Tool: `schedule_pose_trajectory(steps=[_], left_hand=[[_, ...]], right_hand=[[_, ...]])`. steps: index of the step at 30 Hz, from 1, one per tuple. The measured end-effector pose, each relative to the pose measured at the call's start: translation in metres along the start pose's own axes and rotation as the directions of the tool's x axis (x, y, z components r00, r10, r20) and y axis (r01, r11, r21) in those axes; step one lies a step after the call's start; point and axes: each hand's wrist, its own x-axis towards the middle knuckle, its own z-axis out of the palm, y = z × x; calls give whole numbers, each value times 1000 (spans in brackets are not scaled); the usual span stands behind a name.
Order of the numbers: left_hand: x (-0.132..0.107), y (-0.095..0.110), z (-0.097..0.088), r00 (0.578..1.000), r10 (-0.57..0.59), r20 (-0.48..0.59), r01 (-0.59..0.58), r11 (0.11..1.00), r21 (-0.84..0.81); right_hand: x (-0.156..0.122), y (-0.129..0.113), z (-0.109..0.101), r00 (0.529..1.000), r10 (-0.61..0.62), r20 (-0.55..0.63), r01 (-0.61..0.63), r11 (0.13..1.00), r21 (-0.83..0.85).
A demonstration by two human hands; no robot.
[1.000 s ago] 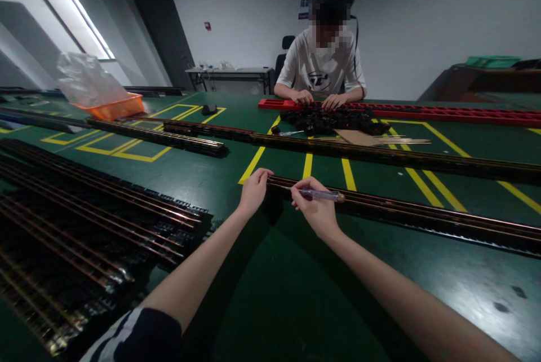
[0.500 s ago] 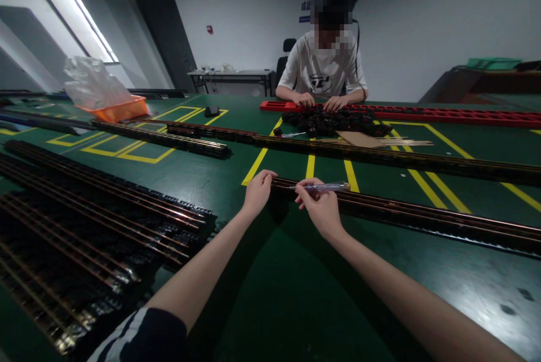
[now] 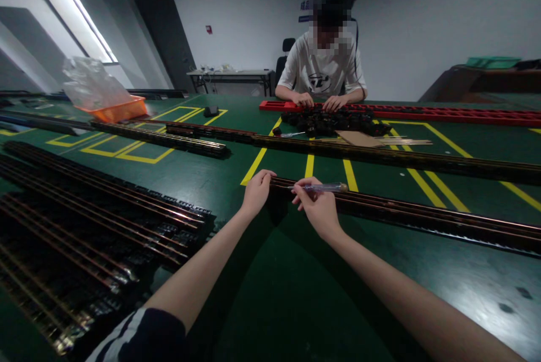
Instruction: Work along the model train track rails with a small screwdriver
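Note:
My left hand is closed around the left end of a long dark rail with copper-coloured strips along its top. Held like a pen in my right hand is a screwdriver with a clear handle. Its thin shaft points left and its tip is close to the rail's strips, just right of my left hand. Whether the tip touches the rail I cannot tell. The rail runs off to the right across the green table.
Several similar rails lie side by side at left. Beyond, another long rail crosses the table near cardboard and a pile of black parts. A person works there beside a red frame. An orange basket stands far left.
Almost nothing differs. The whole view has shifted very slightly, and both hands keep their grip, with the screwdriver at about the same spot on the rail.

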Motion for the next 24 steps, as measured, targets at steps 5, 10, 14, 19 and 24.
schedule_pose_trajectory(steps=[5,10,14,19,24], left_hand=[[0,2,-1,1000,-4,6,4,999,-50],[-4,8,1,989,139,57,-143,987,77],[-8,11,3,962,248,112,-271,911,310],[-13,13,3,947,263,185,-319,843,433],[-17,16,4,925,285,252,-376,778,503]], right_hand=[[0,1,-1,1000,-22,10,22,1000,-12],[0,2,-6,999,-50,-4,49,998,-43],[1,3,-10,998,-60,1,60,996,-63],[1,3,-14,998,-60,9,60,997,-57],[-4,2,-20,998,-54,23,55,997,-49]])
